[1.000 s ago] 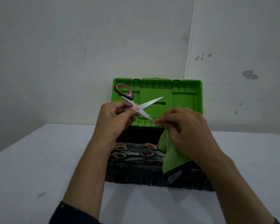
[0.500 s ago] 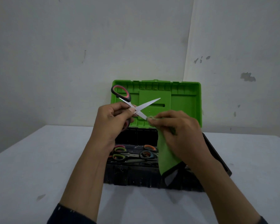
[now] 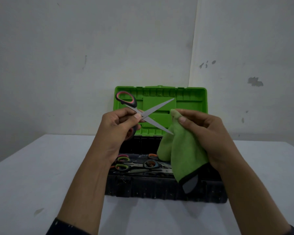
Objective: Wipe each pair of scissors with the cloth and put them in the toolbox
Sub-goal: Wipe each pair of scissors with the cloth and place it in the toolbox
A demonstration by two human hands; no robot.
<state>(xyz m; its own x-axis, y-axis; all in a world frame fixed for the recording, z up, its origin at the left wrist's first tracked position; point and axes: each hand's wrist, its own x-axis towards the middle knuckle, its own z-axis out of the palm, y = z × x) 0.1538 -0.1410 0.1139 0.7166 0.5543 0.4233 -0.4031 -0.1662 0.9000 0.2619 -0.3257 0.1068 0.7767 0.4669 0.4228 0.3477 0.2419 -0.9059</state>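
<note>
matt metal scissors [image 3: 153, 118], fuzzy cloth [image 3: 183, 153], plastic toolbox [image 3: 190, 99]

You are working in dim, flat, cool light with no glare. Soft shadows fall on the worktop [image 3: 41, 175] under your forearms. The toolbox [image 3: 159, 189] interior is murky. Wide-angle bending curves the wall corner; edges look slightly soft.

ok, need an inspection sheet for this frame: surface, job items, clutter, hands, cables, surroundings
Surface: white table, a small smudge near its left front.
Job's things: open scissors held up, blades spread; green cloth hanging; toolbox open, green lid upright, several scissors in the box.
Clutter: nothing seen.
Grippers: left hand grips the scissors near the pivot; right hand pinches the cloth beside the lower blade tip.
Cables: nothing seen.
Surroundings: bare scuffed wall, corner behind the box.
</note>
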